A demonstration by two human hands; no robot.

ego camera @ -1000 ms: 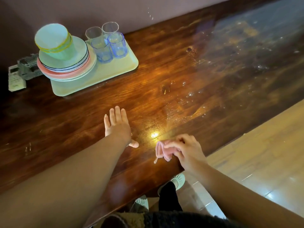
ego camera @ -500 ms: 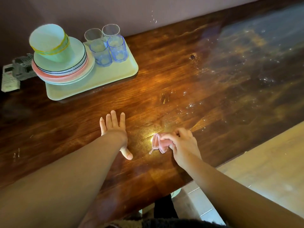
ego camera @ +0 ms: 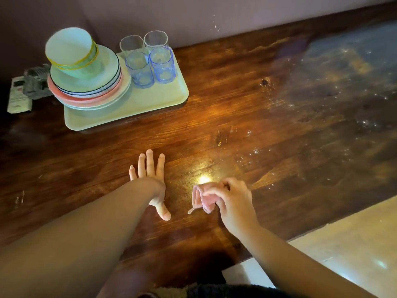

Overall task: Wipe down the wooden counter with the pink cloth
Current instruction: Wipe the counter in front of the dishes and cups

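Head view, steeply down on counter (ego camera: pixel 236 108)

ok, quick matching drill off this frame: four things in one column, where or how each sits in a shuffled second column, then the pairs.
Things:
1. pink cloth
2. left hand
3. glasses
4. green cup

States:
A. upside down on the stack of plates
B. flat on the counter, fingers spread
C. bunched in the right hand
D. standing at the far end of the tray

Pairs: 1-C, 2-B, 3-D, 4-A
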